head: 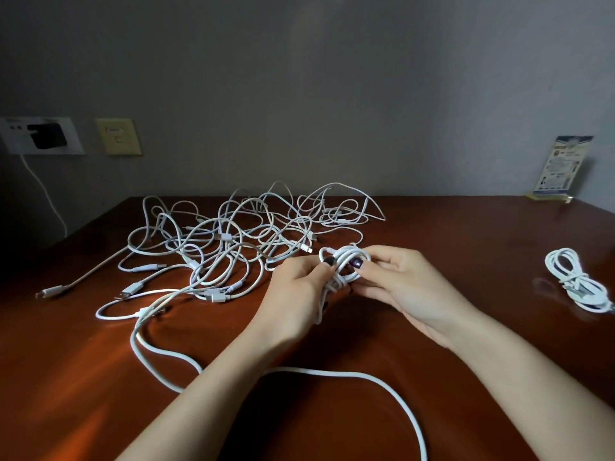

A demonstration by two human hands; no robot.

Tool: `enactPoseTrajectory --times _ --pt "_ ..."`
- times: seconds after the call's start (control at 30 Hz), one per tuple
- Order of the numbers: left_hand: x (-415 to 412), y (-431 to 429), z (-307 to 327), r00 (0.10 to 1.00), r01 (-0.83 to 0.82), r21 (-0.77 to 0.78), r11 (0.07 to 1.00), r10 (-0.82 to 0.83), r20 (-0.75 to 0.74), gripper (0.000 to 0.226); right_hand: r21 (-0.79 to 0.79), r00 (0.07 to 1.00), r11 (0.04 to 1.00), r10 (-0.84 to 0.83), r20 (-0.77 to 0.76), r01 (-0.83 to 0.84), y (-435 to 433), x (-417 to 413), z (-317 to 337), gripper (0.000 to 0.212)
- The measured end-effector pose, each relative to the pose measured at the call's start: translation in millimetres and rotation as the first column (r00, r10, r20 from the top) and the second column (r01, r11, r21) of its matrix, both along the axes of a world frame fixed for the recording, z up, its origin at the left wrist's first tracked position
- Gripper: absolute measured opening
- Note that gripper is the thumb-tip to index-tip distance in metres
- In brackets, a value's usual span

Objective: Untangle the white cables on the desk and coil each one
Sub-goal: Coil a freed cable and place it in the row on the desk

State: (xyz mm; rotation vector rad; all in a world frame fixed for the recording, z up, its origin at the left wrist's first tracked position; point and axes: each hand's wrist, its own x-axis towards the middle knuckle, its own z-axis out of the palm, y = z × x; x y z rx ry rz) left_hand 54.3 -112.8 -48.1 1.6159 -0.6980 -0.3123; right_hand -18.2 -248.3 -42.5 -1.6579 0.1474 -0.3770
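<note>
A small white cable coil is held above the middle of the brown desk. My left hand pinches it from the left with thumb on top, and my right hand grips it from the right. A short tail hangs down between the hands. Behind and left lies a large tangle of white cables with several plugs. One finished coil rests at the desk's right side. A long loose white cable loops across the front under my forearms.
Two wall sockets sit at the left, one with a black adapter and a white lead hanging down. A blue printed card stands at the desk's back right corner. The desk's left edge runs diagonally at the left.
</note>
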Motion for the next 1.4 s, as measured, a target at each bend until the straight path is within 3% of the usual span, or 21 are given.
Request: enactPoseTrajectory --times 0.07,0.2,0.27,0.37,0.57,0.73,0.87,0.97,1.03,1.17,1.4 --pt "0.9 0.4 1.0 1.000 -0.009 -0.003 1.000 0.009 0.023 0.032 -0.009 1.000 1.000 0.018 0.012 -0.018 0.1 -0.4 1.5 0.018" --pt "1.1 2.1 3.2 1.000 0.003 -0.063 0.998 -0.002 0.021 0.028 -0.268 0.994 0.960 -0.055 0.091 0.077 -3.7 1.1 3.0 0.013" --pt "0.0 3.1 3.6 0.999 0.019 -0.105 0.994 -0.015 0.036 0.020 -0.290 0.993 0.956 -0.021 0.118 0.054 -4.6 0.8 5.4 0.013" --pt "-1.3 5.6 4.7 0.999 0.025 -0.213 0.977 -0.018 0.036 0.005 -0.224 0.987 0.974 0.075 0.140 -0.042 -5.5 -1.6 8.1 0.019" --pt "-5.3 4.1 4.1 0.970 0.084 -0.203 0.976 -0.033 0.243 0.011 -0.080 0.970 0.996 0.046 0.237 -0.027 -8.1 -4.5 10.2 0.015" --pt "2.2 3.4 -2.0 0.969 0.112 -0.123 0.986 -0.081 0.235 0.018 0.109 0.984 0.980 0.157 0.082 -0.166 -16.5 -4.9 11.4 0.011" --pt "1.2 4.1 -1.2 0.964 0.123 -0.060 0.991 -0.104 0.245 0.019 0.238 0.984 0.956 0.176 0.009 -0.173 -17.0 -6.3 13.0 0.009" --pt "2.5 5.8 1.5 0.963 0.135 -0.031 0.990 -0.124 0.237 0.017 0.171 0.989 0.975 0.149 -0.010 -0.145 -13.4 -7.3 14.0 0.041" --pt "4.6 6.3 1.1 0.960 0.147 -0.007 0.989 -0.141 0.241 0.014 0.134 0.990 0.982 0.137 -0.011 -0.135 -11.9 -7.5 14.5 0.046" --pt "7.0 5.8 -3.1 0.946 0.101 0.038 0.994 -0.108 0.305 0.035 0.132 0.996 0.987 0.091 -0.021 -0.088 -10.4 -7.1 16.8 0.025" --pt "7.8 8.8 -2.8 0.936 0.138 0.074 0.988 -0.155 0.315 0.025 0.047 0.999 0.998 0.031 0.024 -0.032 -8.6 -7.7 17.5 0.014"
